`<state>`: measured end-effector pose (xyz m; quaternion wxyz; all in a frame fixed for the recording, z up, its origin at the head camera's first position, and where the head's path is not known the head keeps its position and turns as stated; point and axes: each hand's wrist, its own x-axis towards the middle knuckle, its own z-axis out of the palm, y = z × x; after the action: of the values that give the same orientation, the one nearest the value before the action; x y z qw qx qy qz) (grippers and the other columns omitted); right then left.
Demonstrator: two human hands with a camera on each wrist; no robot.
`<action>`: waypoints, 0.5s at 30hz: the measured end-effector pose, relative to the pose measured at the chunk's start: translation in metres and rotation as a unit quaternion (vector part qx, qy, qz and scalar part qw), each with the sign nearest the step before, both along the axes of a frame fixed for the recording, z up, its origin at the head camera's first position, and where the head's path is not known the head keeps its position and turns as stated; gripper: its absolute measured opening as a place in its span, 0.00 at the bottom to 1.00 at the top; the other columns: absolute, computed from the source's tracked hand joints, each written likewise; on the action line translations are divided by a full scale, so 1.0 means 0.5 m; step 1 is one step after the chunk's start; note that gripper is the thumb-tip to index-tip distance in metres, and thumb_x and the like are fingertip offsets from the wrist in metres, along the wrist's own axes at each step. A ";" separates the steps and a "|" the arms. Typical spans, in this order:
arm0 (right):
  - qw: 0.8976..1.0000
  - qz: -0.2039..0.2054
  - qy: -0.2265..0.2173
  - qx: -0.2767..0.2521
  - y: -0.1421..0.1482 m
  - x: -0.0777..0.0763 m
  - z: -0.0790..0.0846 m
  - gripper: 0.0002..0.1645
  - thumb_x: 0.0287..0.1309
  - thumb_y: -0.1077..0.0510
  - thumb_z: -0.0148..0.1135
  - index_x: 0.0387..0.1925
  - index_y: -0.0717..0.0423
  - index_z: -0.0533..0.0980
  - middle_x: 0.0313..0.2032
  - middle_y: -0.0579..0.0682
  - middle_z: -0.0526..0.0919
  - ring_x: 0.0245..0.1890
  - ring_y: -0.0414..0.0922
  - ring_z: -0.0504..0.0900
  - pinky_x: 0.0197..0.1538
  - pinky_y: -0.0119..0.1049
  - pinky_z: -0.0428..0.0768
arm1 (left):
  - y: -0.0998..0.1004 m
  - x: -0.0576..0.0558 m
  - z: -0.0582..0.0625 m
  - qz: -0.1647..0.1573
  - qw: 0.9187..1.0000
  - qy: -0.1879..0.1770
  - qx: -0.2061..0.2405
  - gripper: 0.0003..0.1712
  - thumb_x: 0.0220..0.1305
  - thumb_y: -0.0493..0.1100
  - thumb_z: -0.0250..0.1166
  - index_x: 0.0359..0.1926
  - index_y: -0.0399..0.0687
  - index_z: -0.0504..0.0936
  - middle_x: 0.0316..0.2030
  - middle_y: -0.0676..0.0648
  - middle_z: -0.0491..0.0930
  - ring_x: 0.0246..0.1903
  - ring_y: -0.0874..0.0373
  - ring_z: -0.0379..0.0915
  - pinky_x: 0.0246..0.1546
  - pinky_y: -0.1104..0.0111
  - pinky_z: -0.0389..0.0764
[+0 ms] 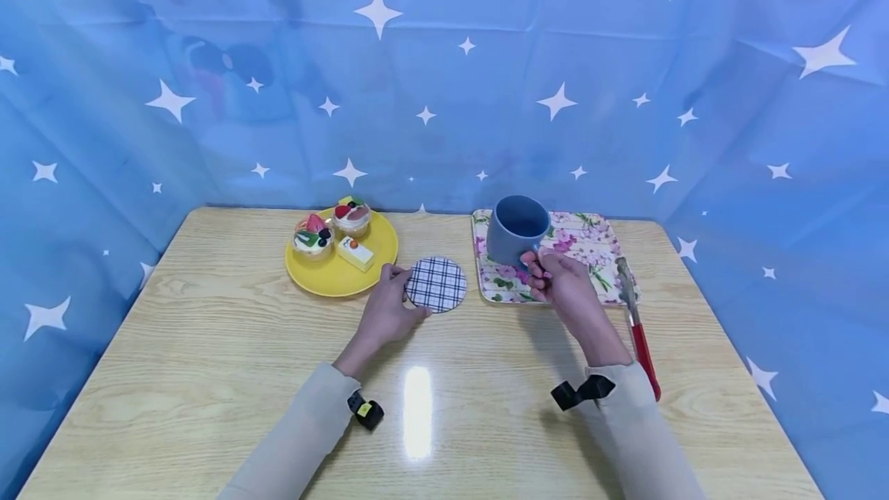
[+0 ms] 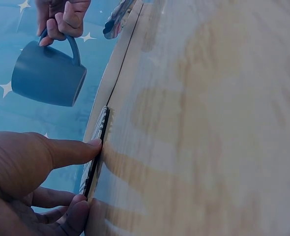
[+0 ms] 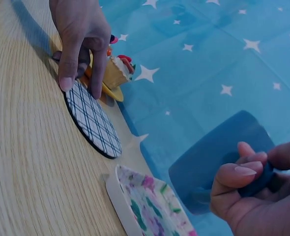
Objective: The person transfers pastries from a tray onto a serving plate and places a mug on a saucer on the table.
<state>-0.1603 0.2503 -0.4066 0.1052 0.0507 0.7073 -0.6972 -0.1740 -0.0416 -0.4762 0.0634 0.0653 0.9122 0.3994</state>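
A round coaster (image 1: 436, 285) with a dark plaid pattern on white lies flat on the table. My left hand (image 1: 390, 305) holds it at its left side, thumb and fingers on the rim; in the right wrist view the coaster (image 3: 93, 119) shows a dark underside edge. A blue-grey mug (image 1: 512, 231) hangs in the air above the floral tray (image 1: 496, 288). Its handle is in the curled fingers of my right hand (image 1: 566, 288). Seen from the left wrist, the mug (image 2: 46, 76) is tilted and apart from the table.
Left of the coaster stands a yellow plate (image 1: 316, 280) with two fruit-topped tarts and a small cake piece (image 1: 356, 252). Red-handled tongs (image 1: 642, 349) lie at the right, their metal end on the tray's edge. A blue star-patterned curtain (image 1: 444, 60) hangs behind the table (image 1: 174, 315).
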 end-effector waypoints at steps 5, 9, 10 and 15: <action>1.000 0.000 -0.003 0.026 -0.015 0.001 0.002 0.29 0.83 0.44 0.36 0.57 0.66 0.70 0.37 0.50 0.64 0.33 0.43 0.64 0.31 0.34 0.67 | -0.002 -0.002 0.000 0.003 1.000 -0.003 -0.002 0.45 0.58 0.45 0.78 0.72 0.35 0.70 0.62 0.43 0.66 0.47 0.54 0.70 0.43 0.67 0.80; 0.999 0.006 -0.007 0.037 -0.025 0.002 -0.001 0.28 0.83 0.45 0.35 0.56 0.65 0.70 0.38 0.50 0.64 0.34 0.43 0.64 0.32 0.35 0.67 | -0.002 -0.001 -0.001 0.003 1.000 -0.007 0.003 0.44 0.58 0.44 0.78 0.72 0.36 0.70 0.60 0.44 0.66 0.46 0.54 0.70 0.42 0.67 0.79; 0.999 0.009 -0.007 0.033 -0.028 0.003 -0.003 0.27 0.83 0.45 0.35 0.56 0.65 0.70 0.38 0.51 0.64 0.34 0.44 0.64 0.32 0.35 0.67 | -0.002 -0.001 0.000 0.004 1.000 -0.008 0.004 0.44 0.58 0.44 0.78 0.72 0.36 0.70 0.60 0.44 0.66 0.46 0.54 0.70 0.42 0.67 0.79; 1.000 0.017 -0.001 0.008 -0.038 0.002 -0.009 0.26 0.83 0.47 0.35 0.54 0.66 0.69 0.36 0.50 0.64 0.32 0.43 0.63 0.31 0.35 0.64 | -0.001 -0.001 0.001 0.003 1.000 -0.007 0.007 0.44 0.57 0.44 0.79 0.72 0.37 0.71 0.60 0.44 0.66 0.46 0.54 0.70 0.42 0.67 0.79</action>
<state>-0.1595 0.2311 -0.4113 0.1175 0.0407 0.7132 -0.6899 -0.1747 -0.0420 -0.4756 0.0681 0.0605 0.9093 0.4061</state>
